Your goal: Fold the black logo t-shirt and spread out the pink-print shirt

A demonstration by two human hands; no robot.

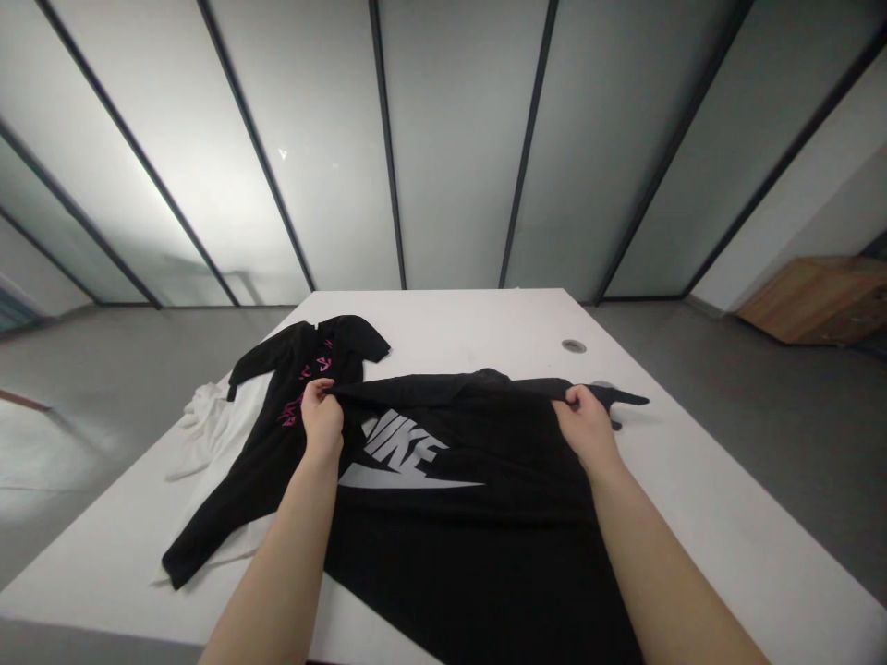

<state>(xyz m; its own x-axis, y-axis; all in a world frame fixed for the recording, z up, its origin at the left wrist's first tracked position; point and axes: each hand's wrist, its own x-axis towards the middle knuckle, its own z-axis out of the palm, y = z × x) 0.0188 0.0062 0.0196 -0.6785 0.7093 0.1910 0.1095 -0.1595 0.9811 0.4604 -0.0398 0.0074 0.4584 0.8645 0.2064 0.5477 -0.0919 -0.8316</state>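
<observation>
A black shirt with a pale grey NIKE print fills the lower centre of the frame, held at its far edge over the white counter. Its long axis runs from that edge, near mid-frame, down to the bottom of the frame; the lettering stands upright in view, slightly tilted, with the swoosh below it. The left hand has its fingers closed on the left end of the edge, and the right hand has its fingers pinched on the right end — the cloth between them is drawn out and folded over in a dark band.

The near end of the shirt is cut off by the bottom of the frame, and the start of the print is partly covered by a fold. A dark strip sticks out beyond the right hand; whether it is a sleeve is hard to tell.

At the left, a black garment with pink lettering lies on a white garment, mostly hiding it; the left hand and the shirt overlap its right side. A round metal grommet sits in the counter, upper right of the shirt. Frosted panels span the top, and a wooden cabinet stands at the right — well apart from the cloth.
</observation>
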